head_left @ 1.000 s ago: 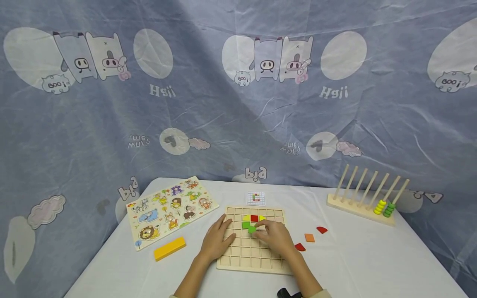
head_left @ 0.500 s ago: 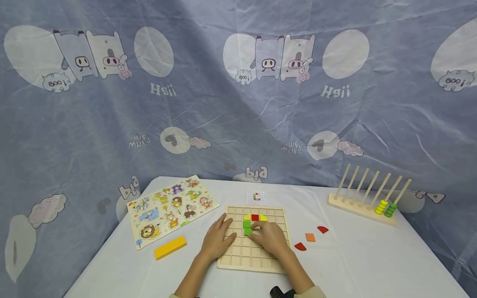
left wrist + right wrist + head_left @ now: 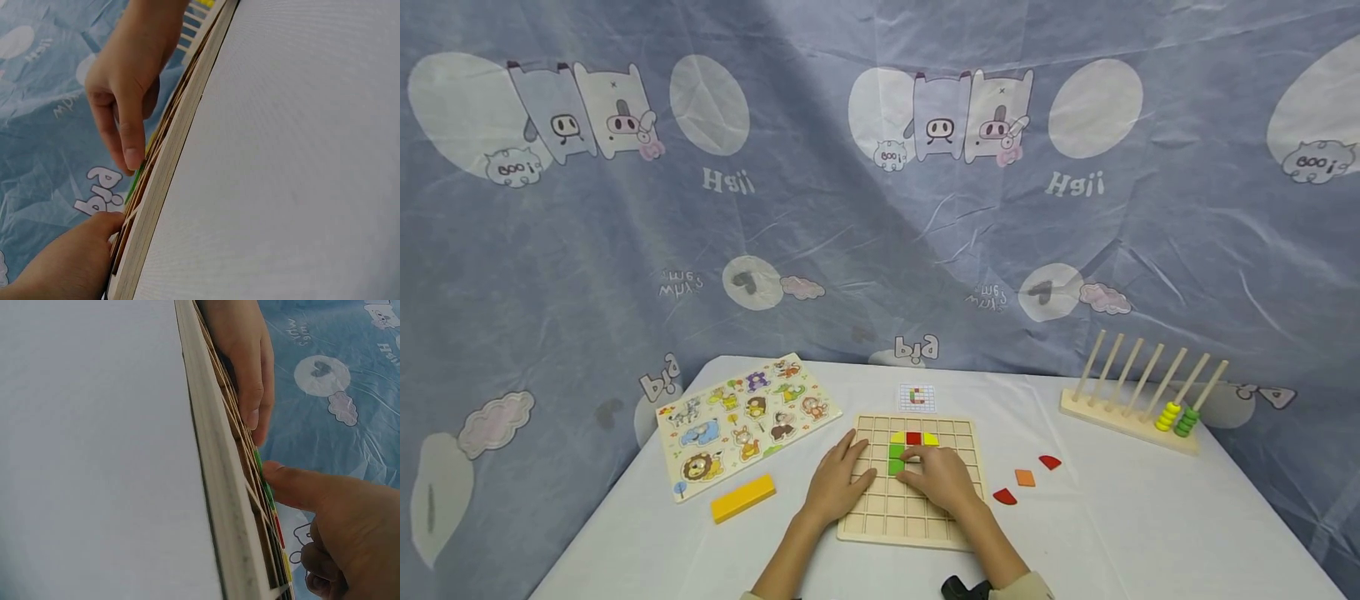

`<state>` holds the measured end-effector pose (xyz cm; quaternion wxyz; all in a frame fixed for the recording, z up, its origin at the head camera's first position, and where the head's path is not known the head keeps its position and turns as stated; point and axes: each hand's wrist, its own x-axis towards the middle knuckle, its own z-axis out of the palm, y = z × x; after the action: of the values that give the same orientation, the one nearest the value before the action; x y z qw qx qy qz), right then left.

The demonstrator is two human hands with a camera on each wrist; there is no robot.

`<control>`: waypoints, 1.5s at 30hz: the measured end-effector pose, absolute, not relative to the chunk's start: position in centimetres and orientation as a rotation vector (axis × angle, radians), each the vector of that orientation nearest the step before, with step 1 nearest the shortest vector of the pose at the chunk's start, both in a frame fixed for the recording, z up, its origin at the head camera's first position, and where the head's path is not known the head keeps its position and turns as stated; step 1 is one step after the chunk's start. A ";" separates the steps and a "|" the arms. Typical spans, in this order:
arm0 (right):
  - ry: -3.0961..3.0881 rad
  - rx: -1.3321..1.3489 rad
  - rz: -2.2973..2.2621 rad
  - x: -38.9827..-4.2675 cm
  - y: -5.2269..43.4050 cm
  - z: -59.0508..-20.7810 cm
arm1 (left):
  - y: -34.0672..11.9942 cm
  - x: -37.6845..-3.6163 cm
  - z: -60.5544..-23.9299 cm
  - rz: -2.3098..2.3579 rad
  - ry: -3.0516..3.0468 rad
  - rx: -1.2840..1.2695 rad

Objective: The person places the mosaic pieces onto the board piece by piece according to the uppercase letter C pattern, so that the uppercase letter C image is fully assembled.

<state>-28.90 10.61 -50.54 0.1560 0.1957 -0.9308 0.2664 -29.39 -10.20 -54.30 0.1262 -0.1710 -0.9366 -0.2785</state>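
Handling the lower green tile (image 3: 896, 467) on the gridded board (image 3: 910, 544)

Locate the tile just below the centre of the head frame, directly under the upper green tile (image 3: 896, 450); whether it sits flush in its cell cannot be told. The right hand (image 3: 943, 479) pinches it, thumb and index finger placed at its lower and upper edges; clamping force cannot be judged. The left hand (image 3: 838, 479) rests on the board's left edge, fingers apart, clamped on nothing.

Expect a light, stiff, thin part, probably painted wood; the face appears smooth and may slip under a fingertip; breakage is unlikely, though corners could chip. Hold by two opposite edges, leaving the face clear; where the dividers cover those edges, fingertip pressure on the face should suit better than a pinch; the board, likely rigid but light, is best steadied at its rim.
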 end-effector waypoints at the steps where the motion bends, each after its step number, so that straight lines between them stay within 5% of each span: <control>1: -2.673 0.560 0.767 -28.9 10.7 -50.5 | -10.2 -29.4 -54.3 -0.811 -2.728 -0.498; 24: -2.730 0.390 0.925 -26.6 19.2 -47.4 | -10.4 -29.2 -54.7 -0.829 -2.707 -0.517; 45: -2.880 0.623 1.091 -25.4 26.3 -49.3 | -10.3 -29.2 -54.3 -0.829 -2.698 -0.519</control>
<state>-25.45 26.29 -49.32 -0.0003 0.1983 -0.9166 0.3472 -29.19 -10.28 -54.29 0.1354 -0.1793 -0.9314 -0.2863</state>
